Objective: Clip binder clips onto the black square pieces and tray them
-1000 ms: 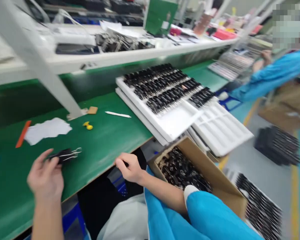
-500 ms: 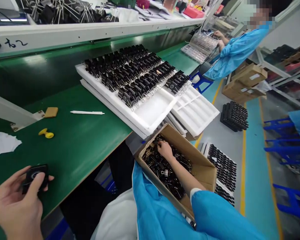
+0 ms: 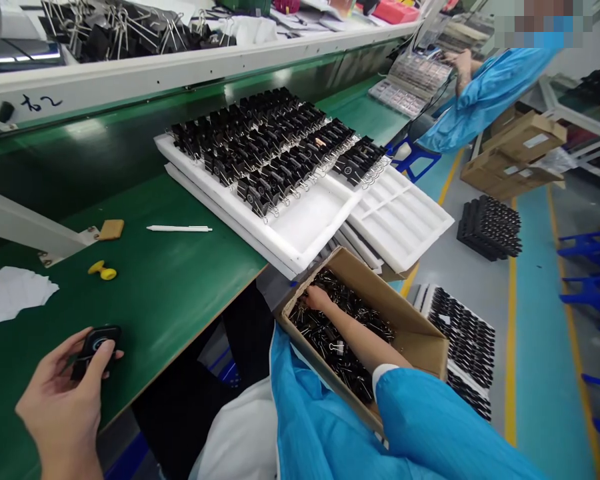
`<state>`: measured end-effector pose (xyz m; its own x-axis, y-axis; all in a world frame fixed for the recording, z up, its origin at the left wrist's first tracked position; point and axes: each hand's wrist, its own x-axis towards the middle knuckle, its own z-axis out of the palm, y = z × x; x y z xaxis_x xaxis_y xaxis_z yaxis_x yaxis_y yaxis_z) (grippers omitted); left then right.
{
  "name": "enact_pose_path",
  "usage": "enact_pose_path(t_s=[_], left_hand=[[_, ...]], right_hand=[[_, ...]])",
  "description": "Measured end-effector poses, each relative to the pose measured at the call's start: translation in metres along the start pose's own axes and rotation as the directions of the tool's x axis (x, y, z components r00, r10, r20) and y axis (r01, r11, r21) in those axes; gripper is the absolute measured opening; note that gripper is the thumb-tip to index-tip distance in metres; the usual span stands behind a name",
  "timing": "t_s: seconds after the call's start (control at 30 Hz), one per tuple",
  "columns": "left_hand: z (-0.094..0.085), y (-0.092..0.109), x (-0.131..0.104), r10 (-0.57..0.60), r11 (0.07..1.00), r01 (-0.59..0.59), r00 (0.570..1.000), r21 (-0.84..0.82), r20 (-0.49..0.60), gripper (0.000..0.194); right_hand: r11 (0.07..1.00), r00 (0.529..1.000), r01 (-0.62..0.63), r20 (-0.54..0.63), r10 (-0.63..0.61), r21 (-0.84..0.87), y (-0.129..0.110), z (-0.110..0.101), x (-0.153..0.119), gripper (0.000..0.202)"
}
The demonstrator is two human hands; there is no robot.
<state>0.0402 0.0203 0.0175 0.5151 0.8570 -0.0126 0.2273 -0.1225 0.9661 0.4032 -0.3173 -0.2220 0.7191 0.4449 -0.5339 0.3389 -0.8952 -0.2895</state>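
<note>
My left hand (image 3: 73,380) is closed around a flat black piece with a round, ring-like mark (image 3: 99,343), thumb on top, above the green tabletop. Its exact kind does not show. My right hand (image 3: 317,298) reaches down into a cardboard box (image 3: 415,313) at the table's edge. Black binder clips (image 3: 343,363) with metal handles fill the box bottom. The right fingertips are sunk among the clips at the near-left corner, so their grip is hidden. Beyond the box, rows of black pieces held by wire-handled clips (image 3: 265,193) stand in a white foam tray (image 3: 300,257).
On the green table (image 3: 180,287) lie a white pen (image 3: 179,229), a yellow knob-like piece (image 3: 103,270), a tan block (image 3: 111,229) and crumpled paper (image 3: 15,293). Another white tray (image 3: 405,220) sits right. A co-worker in blue (image 3: 500,87) works farther along. Loaded trays (image 3: 463,333) rest on the floor.
My right hand has shifted toward the box's left corner, its fingers deeper among the clips. My left hand keeps its hold on the black piece. The whole view has shifted slightly.
</note>
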Motion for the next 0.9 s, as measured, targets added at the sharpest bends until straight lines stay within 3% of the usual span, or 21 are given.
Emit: enact_pose_path(t_s=[0.13, 0.3, 0.43, 0.53, 0.67, 0.8, 0.9], left_hand=[[0.004, -0.001, 0.002, 0.081, 0.976, -0.022, 0.96, 0.217, -0.268, 0.049], [0.007, -0.002, -0.002, 0.087, 0.966, -0.017, 0.961, 0.256, -0.262, 0.047], [0.003, -0.008, 0.002, 0.089, 0.977, -0.034, 0.961, 0.211, -0.261, 0.046], [0.0, -0.014, 0.009, 0.068, 0.989, -0.026, 0.953, 0.146, -0.294, 0.057], [-0.006, -0.019, 0.013, -0.032, 0.999, 0.028, 0.961, -0.02, -0.275, 0.06], [-0.013, -0.018, 0.008, -0.04, 0.994, 0.027, 0.99, -0.104, -0.132, 0.046], [-0.017, -0.013, 0.003, 0.001, 0.987, 0.0, 1.0, -0.162, 0.007, 0.039]], right_hand=[[0.982, 0.992, -0.053, -0.1, 0.072, 0.18, 0.004, -0.02, -0.011, 0.02], [0.869, 0.987, -0.031, -0.121, 0.104, 0.493, 0.002, -0.057, -0.048, 0.036], [0.709, 0.998, 0.067, -0.04, -0.055, 0.702, -0.025, -0.084, -0.102, 0.053], [0.509, 0.971, 0.126, -0.001, -0.239, 0.851, -0.071, -0.102, -0.14, 0.051], [0.335, 0.907, 0.199, -0.044, -0.42, 0.921, -0.164, -0.114, -0.165, 0.046], [0.163, 0.839, 0.326, -0.206, -0.504, 0.931, -0.273, -0.103, -0.153, 0.047], [0.096, 0.76, 0.247, -0.132, -0.636, 0.964, -0.345, -0.081, -0.133, 0.055]])
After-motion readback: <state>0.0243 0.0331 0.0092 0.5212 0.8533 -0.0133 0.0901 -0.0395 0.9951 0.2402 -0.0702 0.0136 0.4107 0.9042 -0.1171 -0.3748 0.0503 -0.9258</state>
